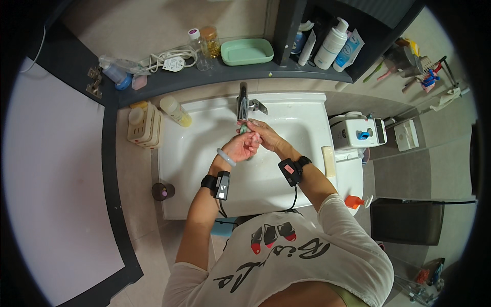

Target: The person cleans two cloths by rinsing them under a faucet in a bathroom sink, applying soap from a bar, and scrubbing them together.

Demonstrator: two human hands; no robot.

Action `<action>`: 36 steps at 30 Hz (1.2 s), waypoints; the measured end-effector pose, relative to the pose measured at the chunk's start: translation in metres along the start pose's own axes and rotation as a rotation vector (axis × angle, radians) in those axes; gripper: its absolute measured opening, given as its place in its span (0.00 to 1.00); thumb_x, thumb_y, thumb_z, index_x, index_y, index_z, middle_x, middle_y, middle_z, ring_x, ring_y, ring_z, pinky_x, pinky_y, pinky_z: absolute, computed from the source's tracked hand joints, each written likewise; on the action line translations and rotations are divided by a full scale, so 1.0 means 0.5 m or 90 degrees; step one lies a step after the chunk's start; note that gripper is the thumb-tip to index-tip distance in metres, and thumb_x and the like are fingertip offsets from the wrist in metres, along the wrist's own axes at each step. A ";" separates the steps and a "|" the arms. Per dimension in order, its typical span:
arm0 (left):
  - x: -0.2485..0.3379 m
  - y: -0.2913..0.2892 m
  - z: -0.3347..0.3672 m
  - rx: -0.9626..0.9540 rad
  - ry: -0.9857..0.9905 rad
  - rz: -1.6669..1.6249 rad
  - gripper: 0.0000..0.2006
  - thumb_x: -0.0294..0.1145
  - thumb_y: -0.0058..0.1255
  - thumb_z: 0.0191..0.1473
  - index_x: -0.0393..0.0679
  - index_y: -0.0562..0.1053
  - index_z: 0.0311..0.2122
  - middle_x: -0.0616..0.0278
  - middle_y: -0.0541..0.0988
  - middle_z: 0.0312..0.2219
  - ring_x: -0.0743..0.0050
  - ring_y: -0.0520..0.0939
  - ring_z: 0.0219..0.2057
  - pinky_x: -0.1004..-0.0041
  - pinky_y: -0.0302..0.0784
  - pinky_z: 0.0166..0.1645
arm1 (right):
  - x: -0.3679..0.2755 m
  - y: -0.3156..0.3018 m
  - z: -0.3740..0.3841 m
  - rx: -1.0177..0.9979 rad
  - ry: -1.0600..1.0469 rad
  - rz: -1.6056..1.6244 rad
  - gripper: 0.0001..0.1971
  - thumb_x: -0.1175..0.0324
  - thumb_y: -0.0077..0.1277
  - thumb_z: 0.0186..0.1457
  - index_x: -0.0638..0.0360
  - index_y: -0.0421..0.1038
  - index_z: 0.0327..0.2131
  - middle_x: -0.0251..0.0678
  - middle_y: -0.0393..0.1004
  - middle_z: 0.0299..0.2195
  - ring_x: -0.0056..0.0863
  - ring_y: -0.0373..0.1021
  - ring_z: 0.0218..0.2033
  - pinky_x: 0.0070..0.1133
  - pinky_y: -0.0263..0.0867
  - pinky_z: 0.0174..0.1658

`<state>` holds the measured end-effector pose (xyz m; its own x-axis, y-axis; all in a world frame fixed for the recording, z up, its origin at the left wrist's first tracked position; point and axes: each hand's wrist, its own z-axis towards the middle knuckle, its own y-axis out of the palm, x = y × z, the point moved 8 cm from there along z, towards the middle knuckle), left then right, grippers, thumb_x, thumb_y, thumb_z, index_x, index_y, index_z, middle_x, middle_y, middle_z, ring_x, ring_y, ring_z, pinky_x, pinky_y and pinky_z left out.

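My left hand (241,148) and my right hand (266,135) are together over the white sink basin (192,163), just below the chrome faucet (242,105). The fingers of both are curled in against each other. A small green-and-white thing (245,128) shows between them, mostly covered, and its kind is unclear. Whitish wet patches that look like suds lie on the fingers. A pale bracelet (226,157) circles my left wrist. Black strapped devices with cables sit on both forearms.
A yellowish bottle (176,111) and a cream basket (144,125) stand at the left. Above the sink, a dark shelf (245,73) bears a green dish (247,52), bottles and a coiled white cable. A dark cup (163,192) is at the sink's left edge; an orange pump bottle (353,201) is right.
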<state>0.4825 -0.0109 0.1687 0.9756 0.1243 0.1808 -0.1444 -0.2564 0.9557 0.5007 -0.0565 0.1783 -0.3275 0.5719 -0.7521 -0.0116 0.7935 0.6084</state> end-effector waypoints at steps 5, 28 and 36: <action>0.008 -0.004 -0.003 0.063 0.040 0.065 0.04 0.32 0.44 0.52 0.45 0.66 0.29 0.71 0.65 0.21 0.89 0.62 0.20 0.88 0.56 0.21 | -0.022 -0.010 0.022 0.027 -0.061 -0.056 0.09 0.65 0.41 0.56 0.59 0.65 0.35 0.36 0.71 0.30 0.23 0.69 0.33 0.18 0.66 0.37; 0.085 -0.080 0.008 0.443 0.354 1.269 0.14 0.39 0.37 0.46 0.38 0.67 0.22 0.52 0.70 0.12 0.51 0.73 0.19 0.60 0.68 0.29 | 0.028 -0.082 0.088 0.337 -0.121 -0.170 0.11 0.69 0.35 0.55 0.67 0.64 0.27 0.36 0.65 0.18 0.25 0.62 0.18 0.21 0.60 0.21; 0.051 -0.107 -0.008 0.450 0.054 0.696 0.16 0.43 0.36 0.52 0.42 0.68 0.24 0.63 0.70 0.13 0.73 0.72 0.18 0.74 0.67 0.23 | 0.041 -0.099 0.075 0.301 -0.021 -0.043 0.08 0.68 0.42 0.52 0.64 0.65 0.27 0.34 0.65 0.16 0.23 0.63 0.16 0.18 0.59 0.20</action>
<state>0.5146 0.0100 0.1233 0.3917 -0.4155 0.8210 -0.7093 -0.7047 -0.0182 0.5300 -0.0764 0.1231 -0.3099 0.5163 -0.7984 0.4022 0.8321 0.3819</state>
